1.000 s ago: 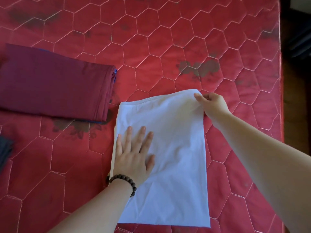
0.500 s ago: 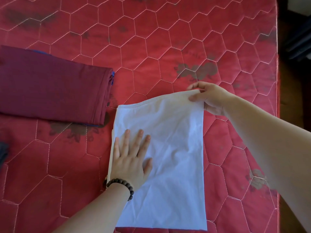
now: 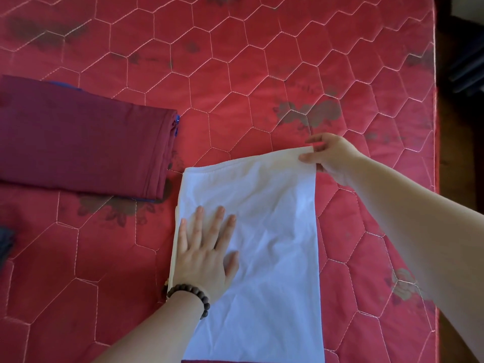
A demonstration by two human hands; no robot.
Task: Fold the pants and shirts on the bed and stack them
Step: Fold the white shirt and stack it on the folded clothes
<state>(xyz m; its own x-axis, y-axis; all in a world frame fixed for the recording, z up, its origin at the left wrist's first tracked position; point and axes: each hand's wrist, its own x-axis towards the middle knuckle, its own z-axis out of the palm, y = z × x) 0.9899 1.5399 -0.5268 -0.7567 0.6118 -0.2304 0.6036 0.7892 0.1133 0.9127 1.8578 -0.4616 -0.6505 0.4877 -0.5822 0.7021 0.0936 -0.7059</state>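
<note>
Under both your hands spreads the bed [image 3: 262, 74], covered in a red quilted surface stitched in pale hexagons, with faded dark flower prints scattered across it. It fills nearly everything ahead of you. Beyond your right arm the bed's edge drops off into a dark strip of room where little can be made out except some dim shapes near the top corner.

Left of your left hand and a little farther from you lies a folded maroon garment [image 3: 83, 148], flat on the bed, with a thin line of blue showing at its folded end. It sits near the white shirt [image 3: 269, 244] but apart from it.

The white shirt lies between your two arms, folded into a long rectangle running toward you.

Your left hand [image 3: 207, 247] rests flat on the shirt's left side, fingers straight and spread, pressing the cloth down. A dark beaded bracelet [image 3: 192, 297] circles that wrist.

Your right hand [image 3: 332, 158] pinches the shirt's far right corner between thumb and fingers, lifting that corner slightly off the bed.
</note>
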